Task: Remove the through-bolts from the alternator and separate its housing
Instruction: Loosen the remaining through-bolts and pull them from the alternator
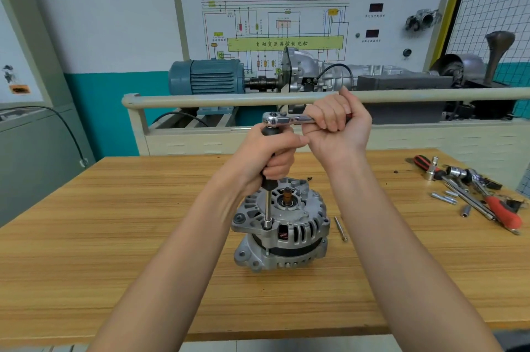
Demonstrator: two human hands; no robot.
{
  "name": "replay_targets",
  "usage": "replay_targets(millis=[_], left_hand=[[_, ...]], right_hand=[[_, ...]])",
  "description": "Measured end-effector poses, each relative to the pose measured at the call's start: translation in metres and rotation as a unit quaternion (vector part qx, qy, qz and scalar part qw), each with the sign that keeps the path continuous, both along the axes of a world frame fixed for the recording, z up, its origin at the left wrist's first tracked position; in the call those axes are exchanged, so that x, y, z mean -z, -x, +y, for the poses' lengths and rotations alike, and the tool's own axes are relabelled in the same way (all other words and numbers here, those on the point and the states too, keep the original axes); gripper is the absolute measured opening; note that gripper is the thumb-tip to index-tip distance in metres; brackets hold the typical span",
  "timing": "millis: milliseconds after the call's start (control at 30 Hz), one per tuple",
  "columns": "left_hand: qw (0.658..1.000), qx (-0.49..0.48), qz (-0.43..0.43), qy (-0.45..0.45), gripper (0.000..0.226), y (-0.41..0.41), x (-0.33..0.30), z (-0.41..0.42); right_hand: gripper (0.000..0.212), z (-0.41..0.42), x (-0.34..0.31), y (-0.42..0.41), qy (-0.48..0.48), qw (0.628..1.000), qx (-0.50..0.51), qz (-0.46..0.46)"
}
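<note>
A silver alternator [282, 232] stands with its shaft up in the middle of the wooden table [114, 222]. A chrome ratchet [276, 118] sits on a long black-handled extension [268, 208] whose socket rests on a bolt at the housing's left rim. My left hand [269, 156] grips the black handle of the extension. My right hand [338, 125] grips the ratchet's handle, which points right. One removed through-bolt [340, 229] lies on the table just right of the alternator.
Loose tools [473, 194] lie at the table's right: a red-handled ratchet, extensions, sockets. Behind the table stands a training bench with a rail [229, 100], a blue motor [206, 76], a gearbox and a wiring-diagram board [286, 21]. A grey cabinet [34, 151] stands at left.
</note>
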State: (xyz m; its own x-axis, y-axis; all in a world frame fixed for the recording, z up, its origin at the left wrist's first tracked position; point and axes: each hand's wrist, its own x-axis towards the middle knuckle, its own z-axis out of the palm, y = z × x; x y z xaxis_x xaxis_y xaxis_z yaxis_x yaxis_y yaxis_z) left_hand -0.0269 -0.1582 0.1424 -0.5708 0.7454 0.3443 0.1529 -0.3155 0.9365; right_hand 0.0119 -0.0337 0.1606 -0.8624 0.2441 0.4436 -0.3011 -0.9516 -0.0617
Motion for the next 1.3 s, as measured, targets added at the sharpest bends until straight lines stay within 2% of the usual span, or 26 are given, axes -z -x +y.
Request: replay_targets(millis=[133, 233, 300, 400, 467, 533, 600, 700, 767, 833, 900, 967, 1067, 1167, 1300], left_hand=[[0.999, -0.035, -0.007, 0.003, 0.059, 0.0, 0.001, 0.001], [0.991, -0.13, -0.008, -0.012, 0.054, -0.004, 0.003, 0.005], [0.978, -0.208, -0.002, -0.017, 0.044, -0.008, 0.004, 0.009], [0.957, -0.29, 0.018, -0.021, 0.042, -0.011, 0.006, 0.015], [0.95, -0.311, 0.032, -0.021, 0.044, -0.012, 0.007, 0.015], [0.96, -0.276, 0.025, -0.032, 0.043, -0.012, 0.008, 0.012], [0.978, -0.205, 0.012, -0.045, 0.043, -0.01, 0.008, 0.006], [0.995, -0.092, 0.007, -0.033, 0.042, -0.003, 0.007, -0.004], [1.0, -0.022, 0.007, 0.0, 0.038, 0.0, 0.004, -0.006], [1.0, 0.015, 0.002, 0.023, 0.038, 0.001, 0.003, -0.004], [0.999, 0.016, -0.008, 0.029, 0.043, 0.001, 0.003, -0.001], [1.0, -0.001, -0.007, 0.027, 0.049, 0.001, 0.005, -0.001], [0.999, -0.047, -0.006, 0.015, 0.055, -0.001, 0.007, -0.001], [0.99, -0.137, -0.014, 0.005, 0.057, -0.006, 0.008, 0.004], [0.975, -0.222, -0.006, -0.009, 0.049, -0.01, 0.01, 0.01]], right_hand=[[0.048, -0.008, 0.003, -0.009, -0.031, 0.997, 0.072, 0.018], [0.055, -0.023, 0.007, -0.024, -0.105, 0.972, 0.201, 0.057], [0.05, -0.038, 0.011, -0.033, -0.168, 0.93, 0.31, 0.106], [0.04, -0.059, 0.019, -0.039, -0.237, 0.836, 0.466, 0.165], [0.037, -0.067, 0.021, -0.039, -0.246, 0.808, 0.506, 0.176], [0.038, -0.065, 0.02, -0.039, -0.231, 0.825, 0.482, 0.18], [0.044, -0.053, 0.014, -0.036, -0.208, 0.875, 0.405, 0.166], [0.051, -0.025, 0.004, -0.026, -0.145, 0.958, 0.229, 0.093], [0.05, -0.01, 0.0, -0.016, -0.072, 0.992, 0.101, 0.03], [0.052, 0.0, -0.002, -0.005, -0.013, 1.0, 0.016, -0.008], [0.055, 0.004, -0.003, 0.001, 0.009, 1.0, -0.011, -0.025], [0.055, 0.002, -0.002, -0.001, 0.004, 1.0, 0.007, -0.022], [0.052, -0.01, 0.002, -0.016, -0.045, 0.994, 0.094, 0.018], [0.051, -0.032, 0.009, -0.03, -0.146, 0.95, 0.261, 0.093], [0.031, -0.057, 0.016, -0.035, -0.251, 0.823, 0.472, 0.191]])
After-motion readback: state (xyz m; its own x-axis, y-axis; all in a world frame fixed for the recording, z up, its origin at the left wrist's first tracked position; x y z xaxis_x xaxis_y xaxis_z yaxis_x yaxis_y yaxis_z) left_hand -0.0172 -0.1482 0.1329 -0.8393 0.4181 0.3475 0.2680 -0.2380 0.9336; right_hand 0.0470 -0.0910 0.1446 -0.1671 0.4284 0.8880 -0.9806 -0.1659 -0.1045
